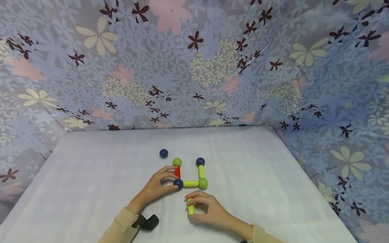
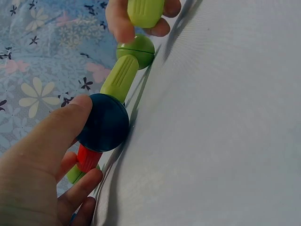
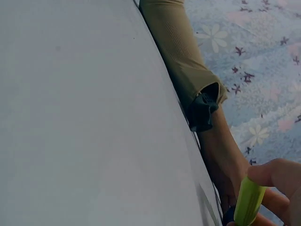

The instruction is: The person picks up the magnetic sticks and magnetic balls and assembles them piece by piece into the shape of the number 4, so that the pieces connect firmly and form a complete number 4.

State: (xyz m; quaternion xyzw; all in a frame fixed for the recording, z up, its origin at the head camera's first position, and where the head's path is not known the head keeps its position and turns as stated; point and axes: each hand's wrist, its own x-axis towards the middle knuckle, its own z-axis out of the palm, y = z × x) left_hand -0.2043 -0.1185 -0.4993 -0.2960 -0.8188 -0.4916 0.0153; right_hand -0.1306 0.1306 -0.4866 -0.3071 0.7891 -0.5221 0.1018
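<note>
On the white table lies a U-shaped toy build of balls and rods. Its left side has a green ball (image 1: 177, 162), a red rod (image 1: 178, 172) and a blue ball (image 1: 178, 184). A yellow-green rod (image 1: 190, 184) links that to another green ball (image 1: 203, 183); an upright yellow-green rod (image 1: 201, 171) leads to a second blue ball (image 1: 200, 161). My left hand (image 1: 157, 184) holds the left corner, thumb on the blue ball, fingers at the red rod. Just in front of the build, my right hand (image 1: 209, 208) pinches a loose yellow-green rod (image 3: 249, 201) between thumb and fingers.
A loose blue ball (image 1: 163, 153) sits behind the build, to its left. A dark wrist-worn device (image 1: 148, 222) sticks out from the left sleeve. Flowered cloth (image 1: 182, 67) hangs behind and beside the white table (image 1: 258, 162).
</note>
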